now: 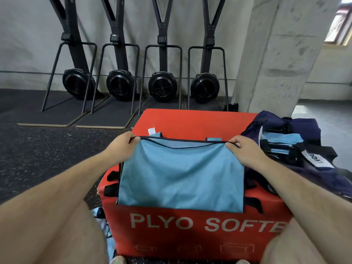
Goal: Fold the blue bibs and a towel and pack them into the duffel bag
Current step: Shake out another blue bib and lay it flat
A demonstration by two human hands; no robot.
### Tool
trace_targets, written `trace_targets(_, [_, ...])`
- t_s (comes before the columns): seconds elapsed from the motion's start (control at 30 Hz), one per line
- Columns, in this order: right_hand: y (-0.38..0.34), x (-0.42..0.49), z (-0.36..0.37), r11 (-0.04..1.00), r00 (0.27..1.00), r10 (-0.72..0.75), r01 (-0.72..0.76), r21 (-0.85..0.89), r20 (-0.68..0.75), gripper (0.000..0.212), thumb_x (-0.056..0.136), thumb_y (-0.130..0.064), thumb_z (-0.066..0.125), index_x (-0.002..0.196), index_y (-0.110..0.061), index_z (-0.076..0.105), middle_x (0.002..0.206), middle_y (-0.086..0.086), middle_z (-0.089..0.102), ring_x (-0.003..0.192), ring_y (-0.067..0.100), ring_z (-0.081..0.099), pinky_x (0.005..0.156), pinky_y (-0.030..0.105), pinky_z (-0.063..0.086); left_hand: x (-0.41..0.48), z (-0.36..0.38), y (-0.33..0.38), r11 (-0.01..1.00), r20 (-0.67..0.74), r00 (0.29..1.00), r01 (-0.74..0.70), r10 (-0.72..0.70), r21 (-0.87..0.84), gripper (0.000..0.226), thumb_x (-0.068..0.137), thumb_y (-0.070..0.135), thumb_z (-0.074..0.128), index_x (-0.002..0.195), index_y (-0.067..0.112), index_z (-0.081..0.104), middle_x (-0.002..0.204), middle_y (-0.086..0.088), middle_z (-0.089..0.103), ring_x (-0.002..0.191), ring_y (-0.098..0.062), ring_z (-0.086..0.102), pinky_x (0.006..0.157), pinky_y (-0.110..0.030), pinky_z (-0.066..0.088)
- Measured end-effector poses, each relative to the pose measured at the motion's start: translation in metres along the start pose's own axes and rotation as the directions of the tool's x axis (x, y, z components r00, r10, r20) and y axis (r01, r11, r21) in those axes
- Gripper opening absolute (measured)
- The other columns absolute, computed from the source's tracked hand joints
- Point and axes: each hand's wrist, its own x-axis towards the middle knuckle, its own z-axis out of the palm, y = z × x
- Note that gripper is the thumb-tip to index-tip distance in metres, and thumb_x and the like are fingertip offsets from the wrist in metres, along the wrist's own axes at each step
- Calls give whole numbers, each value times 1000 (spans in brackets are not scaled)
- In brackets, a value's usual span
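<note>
Both hands, left hand (122, 142) and right hand (241, 149), are pinching the blue bib's (181, 174) dark-trimmed top corners on the red plyo box (190, 225); keeping tension even should give a square fold beside the duffel bag (308, 130).

Soft, even daylight from a window (341, 21) upper right; wide-angle bending at edges, slightly soft focus.

Four black ski machines (122, 73) are lined along the far grey wall (28, 35); speckled rubber floor (38, 149), concrete pillar (276, 54) right, daylit window (341, 23).
</note>
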Motion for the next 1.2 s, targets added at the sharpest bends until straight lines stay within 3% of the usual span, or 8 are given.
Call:
trace_targets(0.1, [16, 25, 24, 1000, 1000, 22, -22, -20, -4, 15, 96, -30, 64, 92, -16, 63, 94, -3, 65, 94, 18, 61, 77, 31, 41, 29, 24, -12, 1000, 4, 1000, -15, 14, 25, 30, 104, 28, 43, 79, 11, 48, 75, -2, 54, 68, -21, 50, 54, -28, 35])
trace_targets(0.37, [27, 103, 69, 992, 995, 95, -98, -85, -38, 17, 101, -27, 56, 89, -15, 54, 82, 5, 62, 75, 27, 59, 67, 39, 47, 116, 76, -36, 999, 18, 999, 28, -28, 38, 23, 104, 25, 44, 88, 9, 50, 84, -9, 57, 78, -27, 53, 68, -38, 40])
trace_targets(0.6, [52, 135, 95, 973, 991, 130, -135, -188, -40, 15, 102, -28, 53, 95, -15, 54, 83, 6, 62, 81, 31, 57, 69, 39, 45, 162, 112, -59, 992, 72, 991, 109, -113, 61, 18, 99, 22, 46, 84, 15, 52, 77, -2, 58, 67, -21, 50, 52, -30, 34])
trace_targets(0.7, [56, 142, 102, 968, 988, 145, -153, -200, -57, 14, 101, -29, 53, 96, -16, 54, 83, 7, 63, 81, 32, 58, 70, 40, 48, 171, 122, -65, 993, 11, 994, 112, -112, 47, 13, 95, 23, 49, 93, 15, 60, 96, -2, 60, 89, -22, 54, 70, -31, 44])
trace_targets(0.8, [58, 144, 104, 967, 991, 121, -130, -217, -57, 14, 101, -30, 53, 95, -17, 53, 81, 6, 63, 77, 31, 57, 66, 40, 46, 182, 125, -69, 984, 6, 989, 144, -146, 104, 17, 95, 34, 47, 94, 21, 57, 107, -12, 59, 108, -35, 53, 88, -41, 46])
trace_targets(0.93, [60, 145, 105, 970, 995, 82, -92, -223, -53, 13, 101, -28, 54, 97, -15, 54, 81, 6, 63, 76, 30, 55, 64, 38, 41, 193, 128, -67, 972, 62, 974, 209, -216, 111, 26, 94, 39, 52, 80, 19, 61, 85, -10, 65, 85, -38, 61, 73, -39, 52])
trace_targets(1.03, [59, 145, 105, 972, 996, 68, -77, -222, -50, 12, 100, -27, 56, 98, -14, 56, 85, 7, 65, 81, 32, 57, 69, 39, 44, 196, 130, -62, 971, 96, 967, 238, -238, 13, 38, 94, 34, 58, 61, 20, 45, 60, 3, 44, 60, -27, 40, 54, -28, 33])
trace_targets(1.2, [59, 146, 105, 974, 997, 65, -73, -216, -46, 12, 99, -27, 56, 99, -15, 58, 89, 8, 67, 88, 32, 60, 76, 42, 50, 201, 127, -56, 973, 33, 984, 176, -173, -148, 17, 101, 33, 50, 93, 18, 52, 77, -3, 55, 54, -20, 44, 46, -27, 32])
